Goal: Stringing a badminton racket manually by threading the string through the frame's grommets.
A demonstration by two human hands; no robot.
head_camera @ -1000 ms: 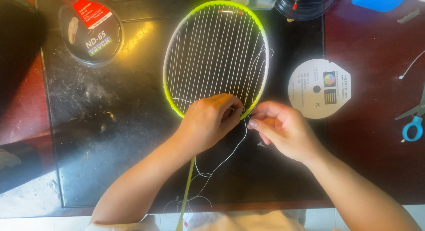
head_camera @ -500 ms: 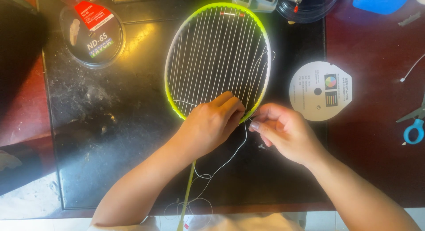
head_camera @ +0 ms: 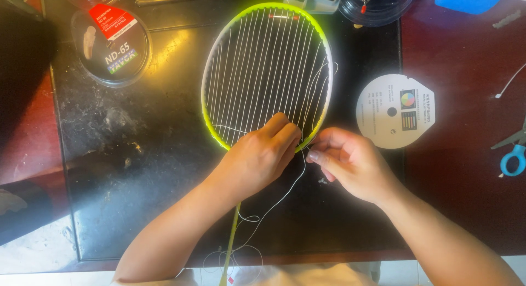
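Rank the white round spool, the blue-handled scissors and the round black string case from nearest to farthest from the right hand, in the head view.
From the right hand:
1. White round spool, just above and to its right.
2. Blue-handled scissors, at the far right edge.
3. Round black string case, upper left, beyond the racket.

two bare hands (head_camera: 263, 157), bare forearms, no sleeves, rings or watch in view

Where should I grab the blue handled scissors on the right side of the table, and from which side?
Probably by the blue finger loop of the scissors. It is the only handle part clearly in view, it lies flat on the dark red table with bare surface on its near side, and the blades seem to run off the right edge. Coming from above and the left, with the right hand, looks easiest.
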